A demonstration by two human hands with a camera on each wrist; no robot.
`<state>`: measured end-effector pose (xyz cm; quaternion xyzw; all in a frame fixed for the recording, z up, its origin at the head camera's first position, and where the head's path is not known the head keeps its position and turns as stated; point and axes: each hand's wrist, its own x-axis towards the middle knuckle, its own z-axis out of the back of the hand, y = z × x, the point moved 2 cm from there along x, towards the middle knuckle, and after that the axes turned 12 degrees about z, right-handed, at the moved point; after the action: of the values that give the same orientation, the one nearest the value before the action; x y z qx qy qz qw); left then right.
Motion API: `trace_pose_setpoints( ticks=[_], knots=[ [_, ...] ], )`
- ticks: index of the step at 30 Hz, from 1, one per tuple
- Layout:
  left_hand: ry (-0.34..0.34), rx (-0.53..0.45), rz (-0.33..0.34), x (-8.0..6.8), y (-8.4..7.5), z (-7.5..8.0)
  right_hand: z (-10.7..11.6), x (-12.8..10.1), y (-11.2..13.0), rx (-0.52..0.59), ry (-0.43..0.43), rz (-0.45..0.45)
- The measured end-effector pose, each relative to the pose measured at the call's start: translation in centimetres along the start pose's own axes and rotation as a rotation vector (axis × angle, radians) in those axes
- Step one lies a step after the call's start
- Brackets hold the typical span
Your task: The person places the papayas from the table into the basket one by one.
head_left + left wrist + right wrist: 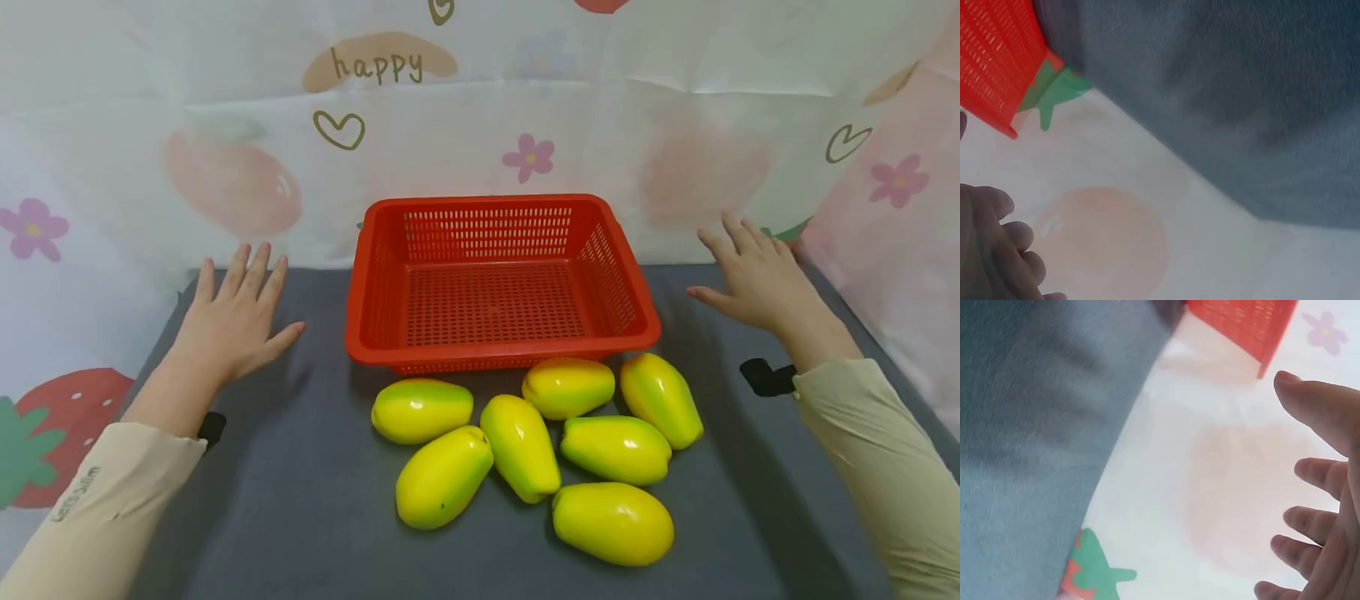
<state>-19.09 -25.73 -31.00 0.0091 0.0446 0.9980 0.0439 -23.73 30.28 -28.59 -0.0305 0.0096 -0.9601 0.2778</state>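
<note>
flanking 1 red basket [501,283] w/ 7 papayas [520,446], both hands empty.

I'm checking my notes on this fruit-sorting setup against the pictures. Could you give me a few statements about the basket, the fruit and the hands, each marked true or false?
1. The red basket has nothing in it. True.
2. Seven yellow-green fruits lie on the grey cloth in front of the basket. True.
3. The left hand grips one of the fruits. False: it is held flat with straight fingers to the left of the basket, holding nothing.
4. The right hand rests inside the basket. False: it is outside, to the right of the basket, fingers spread.
5. One fruit sits on the basket's rim. False: all lie on the cloth.
</note>
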Motion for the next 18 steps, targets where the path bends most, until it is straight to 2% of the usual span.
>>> trace_pose_setpoints(
  ticks=[4, 8, 12, 18],
  knots=[
    [0.006, -0.078, 0.027, -0.2, -0.9, -0.4, -0.2, -1.0, 0.4, 0.154, -0.047, -0.012],
    [-0.065, -0.158, 0.046, -0.8, -3.2, -0.6, -1.0, -2.7, 1.6, 0.344, -0.101, -0.027],
    [-0.132, -0.22, 0.033, -1.6, -5.7, -0.7, -2.2, -4.4, 3.5, 0.46, -0.159, -0.001],
    [-0.135, -0.262, 0.034, -1.8, -7.9, -1.1, -4.1, -6.2, 5.8, 0.593, -0.187, 0.048]
  ],
)
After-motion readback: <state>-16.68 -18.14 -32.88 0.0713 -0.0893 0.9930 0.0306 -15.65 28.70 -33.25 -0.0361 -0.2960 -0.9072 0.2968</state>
